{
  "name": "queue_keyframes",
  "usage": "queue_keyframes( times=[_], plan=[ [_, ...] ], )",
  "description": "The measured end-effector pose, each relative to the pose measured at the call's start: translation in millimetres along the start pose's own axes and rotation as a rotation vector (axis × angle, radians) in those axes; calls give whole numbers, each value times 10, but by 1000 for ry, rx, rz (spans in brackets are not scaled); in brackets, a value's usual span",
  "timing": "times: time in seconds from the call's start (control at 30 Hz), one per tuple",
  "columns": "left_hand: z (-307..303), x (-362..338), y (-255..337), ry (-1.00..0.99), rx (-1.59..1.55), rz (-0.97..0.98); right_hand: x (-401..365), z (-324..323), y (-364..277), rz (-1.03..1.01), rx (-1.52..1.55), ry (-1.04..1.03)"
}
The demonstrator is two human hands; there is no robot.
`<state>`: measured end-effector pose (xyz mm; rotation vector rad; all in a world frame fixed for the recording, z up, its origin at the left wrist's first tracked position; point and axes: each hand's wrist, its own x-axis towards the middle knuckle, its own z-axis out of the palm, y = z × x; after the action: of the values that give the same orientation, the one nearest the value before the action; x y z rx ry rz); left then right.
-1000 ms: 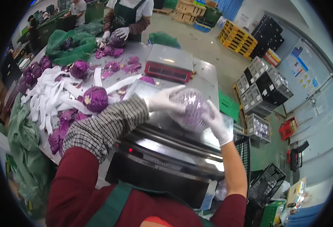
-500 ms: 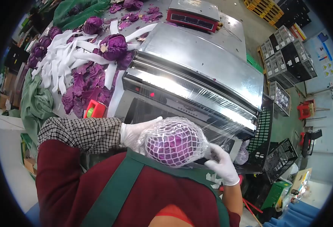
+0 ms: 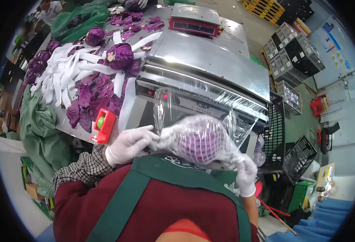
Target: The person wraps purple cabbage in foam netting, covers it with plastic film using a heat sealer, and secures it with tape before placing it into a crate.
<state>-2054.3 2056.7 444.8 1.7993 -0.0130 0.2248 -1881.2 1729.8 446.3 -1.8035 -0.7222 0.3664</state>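
Head view: the left hand pinches the cling film, fingers together. The right hand is clamped on the film too. Between them, near the chest and in front of the wrapping machine, sits the netted purple cabbage. It is round, so no long axis or heading can be told.

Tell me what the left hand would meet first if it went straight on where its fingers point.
Most likely the netted purple cabbage, through the plastic film that the left hand pinches; depth is a little unclear.
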Motion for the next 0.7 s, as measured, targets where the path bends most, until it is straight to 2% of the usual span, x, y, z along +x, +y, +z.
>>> queue_keyframes(
  times=[0.07,0.13,0.2,0.23,0.27,0.33,0.37,0.47,0.5,0.53,0.6,0.63,0.7],
  plan=[
    [19,-6,31,109,-15,8,0,66,-73,-13,89,172],
    [-34,42,180,316,-256,43,-14,108,-333,71,316,169],
    [-124,29,365,397,-442,-155,-58,106,-600,317,607,123],
    [-198,9,389,377,-690,-304,-77,67,-628,471,623,79],
    [-278,-8,375,391,-713,-467,-143,101,-558,548,803,50],
    [-323,-172,266,370,-746,-746,-333,73,-366,751,962,-9],
    [-386,-316,52,299,-782,-764,-430,65,-231,805,1003,-8],
    [-386,-583,-487,359,-790,-934,-645,35,192,934,1084,-3],
    [-247,-575,-627,507,-761,-990,-665,27,294,929,1099,-3],
    [-330,-603,-568,321,-687,-1046,-673,24,370,921,1119,-3],
    [-223,-677,-882,254,-424,-1045,-642,12,463,937,1102,7],
    [-110,-771,-1258,93,-31,-705,-624,11,489,948,1094,11],
    [133,-732,-1374,-179,430,-355,-541,-3,487,953,1019,-23]
  ],
)
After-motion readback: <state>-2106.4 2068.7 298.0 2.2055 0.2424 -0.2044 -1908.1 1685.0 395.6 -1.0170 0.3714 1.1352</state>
